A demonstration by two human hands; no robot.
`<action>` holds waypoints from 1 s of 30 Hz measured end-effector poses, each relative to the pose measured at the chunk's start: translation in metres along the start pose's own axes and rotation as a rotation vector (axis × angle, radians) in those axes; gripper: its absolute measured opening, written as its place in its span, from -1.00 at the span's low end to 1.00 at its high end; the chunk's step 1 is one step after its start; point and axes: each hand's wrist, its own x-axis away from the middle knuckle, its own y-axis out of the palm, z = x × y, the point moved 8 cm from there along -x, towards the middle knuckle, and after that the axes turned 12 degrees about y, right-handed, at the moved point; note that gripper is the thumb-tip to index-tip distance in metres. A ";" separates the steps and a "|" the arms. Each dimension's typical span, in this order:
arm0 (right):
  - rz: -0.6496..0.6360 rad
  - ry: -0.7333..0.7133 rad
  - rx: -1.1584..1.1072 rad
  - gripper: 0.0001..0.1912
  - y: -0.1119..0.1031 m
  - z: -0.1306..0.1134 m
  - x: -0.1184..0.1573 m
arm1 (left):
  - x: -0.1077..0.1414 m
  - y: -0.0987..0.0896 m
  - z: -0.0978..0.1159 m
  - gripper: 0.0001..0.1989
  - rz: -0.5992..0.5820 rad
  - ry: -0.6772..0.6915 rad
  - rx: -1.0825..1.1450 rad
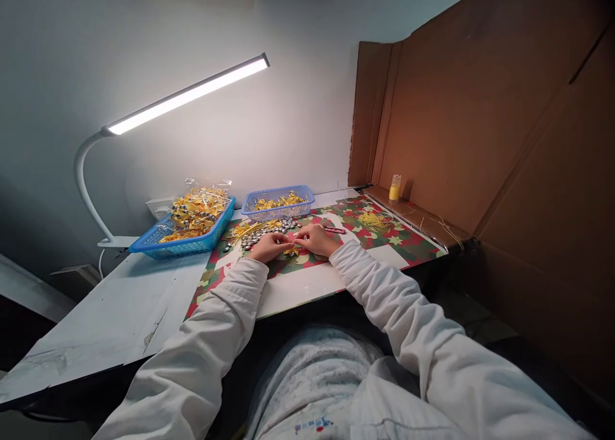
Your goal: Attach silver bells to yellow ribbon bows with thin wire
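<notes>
My left hand (271,247) and my right hand (316,240) meet fingertip to fingertip over the patterned mat (312,268). Both are closed in a pinch; whatever lies between the fingertips is too small to make out. Just below them is a small shiny yellow piece (291,252), and I cannot tell whether it hangs from the fingers or rests on the mat. Behind my left hand lies a pile of small round silver pieces (259,235) with yellow strands (239,234). A pink-red tool (335,230), perhaps small snips, lies beyond my right hand.
A blue basket (180,249) heaped with bagged yellow pieces stands at the left. Another basket (278,211) with yellow pieces is against the wall. Yellow threads (373,221) lie at right, near a yellow bottle (394,189) by the cardboard wall (461,120). A lit lamp (187,95) hangs over.
</notes>
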 end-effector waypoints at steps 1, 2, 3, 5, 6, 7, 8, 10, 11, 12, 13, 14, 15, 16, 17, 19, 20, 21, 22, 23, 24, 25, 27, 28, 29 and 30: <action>0.000 -0.010 -0.007 -0.88 0.000 0.000 0.000 | 0.000 0.000 0.000 -0.58 -0.003 -0.008 0.013; 0.000 -0.021 -0.015 -0.89 0.000 -0.001 0.000 | 0.001 0.001 0.000 -0.58 -0.004 -0.016 0.027; -0.001 -0.029 -0.022 -0.89 0.000 -0.001 0.000 | 0.002 0.001 0.000 -0.58 -0.004 -0.025 0.040; -0.002 -0.032 -0.027 -0.89 0.000 -0.001 0.000 | 0.003 0.001 -0.001 -0.59 0.001 -0.045 0.061; -0.001 -0.031 -0.025 -0.89 0.000 -0.001 0.000 | 0.003 0.001 -0.002 -0.59 0.004 -0.055 0.066; 0.005 -0.027 -0.022 -0.89 -0.001 -0.001 0.000 | 0.003 0.001 -0.003 -0.59 0.004 -0.067 0.066; 0.011 -0.023 -0.018 -0.89 -0.001 -0.001 0.000 | 0.004 0.001 -0.005 -0.59 0.001 -0.078 0.061; 0.026 -0.011 -0.015 -0.89 -0.002 0.000 0.000 | 0.003 0.001 -0.006 -0.60 -0.005 -0.079 0.035; 0.032 -0.001 -0.017 -0.89 -0.003 0.001 0.000 | 0.002 0.000 -0.005 -0.61 -0.008 -0.065 0.016; 0.036 0.009 -0.021 -0.89 -0.003 0.002 0.000 | 0.001 -0.001 -0.004 -0.62 -0.006 -0.046 -0.003; 0.036 0.015 -0.025 -0.88 -0.003 0.002 0.000 | 0.001 -0.002 -0.003 -0.63 0.001 -0.027 -0.019; 0.035 0.020 -0.028 -0.88 -0.003 0.003 0.000 | 0.000 -0.003 -0.002 -0.62 0.008 -0.011 -0.027; 0.036 0.023 -0.030 -0.88 -0.003 0.003 0.000 | -0.001 -0.004 -0.002 -0.61 0.017 0.001 -0.029; 0.035 0.025 -0.029 -0.88 -0.004 0.003 0.000 | -0.001 -0.004 -0.001 -0.60 0.026 0.012 -0.025; 0.035 0.029 -0.027 -0.88 -0.004 0.002 0.000 | -0.001 -0.005 0.000 -0.59 0.035 0.023 -0.019; 0.034 0.038 -0.022 -0.89 -0.004 0.002 0.000 | -0.002 -0.005 0.003 -0.56 0.051 0.050 -0.008; 0.033 0.041 -0.023 -0.89 -0.004 0.001 0.000 | -0.002 -0.005 0.004 -0.56 0.056 0.065 -0.004; 0.030 0.040 -0.028 -0.89 -0.004 0.000 0.000 | -0.002 -0.004 0.005 -0.55 0.056 0.075 0.001; 0.028 0.038 -0.033 -0.89 -0.005 -0.001 0.001 | -0.002 -0.003 0.006 -0.55 0.052 0.079 0.005; 0.028 0.035 -0.038 -0.89 -0.005 -0.001 0.001 | -0.002 -0.002 0.006 -0.54 0.047 0.080 0.009; 0.028 0.033 -0.041 -0.89 -0.005 -0.001 0.001 | -0.002 -0.001 0.005 -0.53 0.042 0.077 0.013; 0.029 0.034 -0.043 -0.89 -0.004 -0.001 0.000 | -0.002 -0.001 0.005 -0.53 0.039 0.070 0.015; 0.046 0.047 -0.040 -0.88 -0.005 0.001 0.000 | -0.002 0.000 0.002 -0.53 0.034 0.051 0.014; 0.062 0.059 -0.038 -0.88 -0.005 0.003 -0.001 | -0.002 -0.001 0.002 -0.53 0.032 0.043 0.011; 0.078 0.071 -0.039 -0.87 -0.006 0.004 -0.001 | -0.002 -0.001 0.001 -0.54 0.027 0.034 0.009; 0.089 0.081 -0.041 -0.85 -0.007 0.005 -0.001 | -0.001 -0.001 0.001 -0.56 0.020 0.025 0.006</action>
